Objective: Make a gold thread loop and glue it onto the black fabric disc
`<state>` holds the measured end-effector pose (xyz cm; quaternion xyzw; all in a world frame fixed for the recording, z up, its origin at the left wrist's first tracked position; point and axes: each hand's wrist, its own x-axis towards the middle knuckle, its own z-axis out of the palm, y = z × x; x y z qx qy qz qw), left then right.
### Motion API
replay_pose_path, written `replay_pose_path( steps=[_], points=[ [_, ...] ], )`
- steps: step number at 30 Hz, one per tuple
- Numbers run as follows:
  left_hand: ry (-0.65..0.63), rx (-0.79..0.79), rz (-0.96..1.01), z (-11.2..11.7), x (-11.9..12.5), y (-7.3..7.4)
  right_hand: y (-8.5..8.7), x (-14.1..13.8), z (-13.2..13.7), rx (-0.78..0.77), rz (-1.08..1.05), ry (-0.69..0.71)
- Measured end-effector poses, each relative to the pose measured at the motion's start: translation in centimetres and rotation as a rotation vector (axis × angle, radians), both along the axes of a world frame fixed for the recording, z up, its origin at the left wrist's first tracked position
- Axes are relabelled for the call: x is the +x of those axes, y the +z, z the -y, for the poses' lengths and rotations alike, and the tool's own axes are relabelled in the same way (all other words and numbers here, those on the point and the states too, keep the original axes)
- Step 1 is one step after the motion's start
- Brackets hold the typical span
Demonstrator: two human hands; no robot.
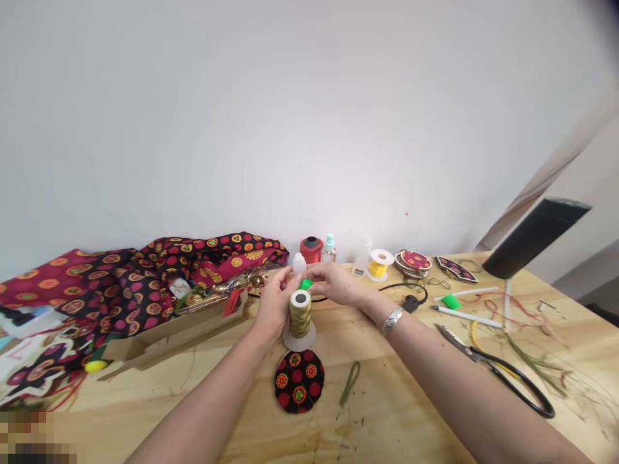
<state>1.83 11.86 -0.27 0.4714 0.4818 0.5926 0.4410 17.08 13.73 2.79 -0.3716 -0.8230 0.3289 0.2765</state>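
Note:
My left hand (275,301) and my right hand (333,283) meet behind a tall spool of olive-gold thread (300,317). The fingers of both are closed in toward each other around a small bright green thing (306,283), mostly hidden by them. Just behind the fingers rises the white tip of a bottle (299,263); whether my left hand touches it I cannot tell. In front of the spool lies a round black fabric piece (300,381) with red and orange flower patterns. A small looped bundle of olive thread (350,383) rests to its right.
Patterned cloth (164,274) and a long cardboard box (178,328) lie at left. Along the wall stand a red thread cone (311,248), a clear bottle (329,248) and a yellow spool (380,264). Black-handled scissors (498,367), pens (467,316) and a black cylinder (534,238) are at right.

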Motion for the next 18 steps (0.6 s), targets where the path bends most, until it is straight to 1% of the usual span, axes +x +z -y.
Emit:
replay_pose_path(
  steps=[4,8,9,11,13,14,16,18],
  points=[
    [-0.123,-0.004,0.007,-0.5,0.2,0.0,1.1,0.7,0.1,-0.012,0.088,0.023],
    [-0.229,0.026,0.039,-0.7,0.3,0.1,3.0,1.2,0.7,0.008,0.161,0.040],
    [-0.247,0.027,0.031,-0.7,0.2,0.2,3.6,1.4,0.8,0.042,0.174,0.016],
    [-0.260,0.027,0.001,-0.6,0.1,0.4,4.8,1.6,0.8,0.173,0.178,-0.082],
    [-0.250,0.030,-0.034,-0.6,0.0,0.4,5.9,1.6,0.6,0.308,0.139,-0.178],
    [-0.241,0.034,-0.051,-0.6,-0.1,0.4,6.2,1.6,0.5,0.355,0.128,-0.201],
    [-0.228,0.049,-0.082,-0.6,-0.2,0.3,6.7,1.2,0.1,0.406,0.149,-0.195],
    [-0.224,0.067,-0.112,-0.7,-0.2,0.3,6.9,0.7,-0.2,0.431,0.211,-0.144]
  ],
)
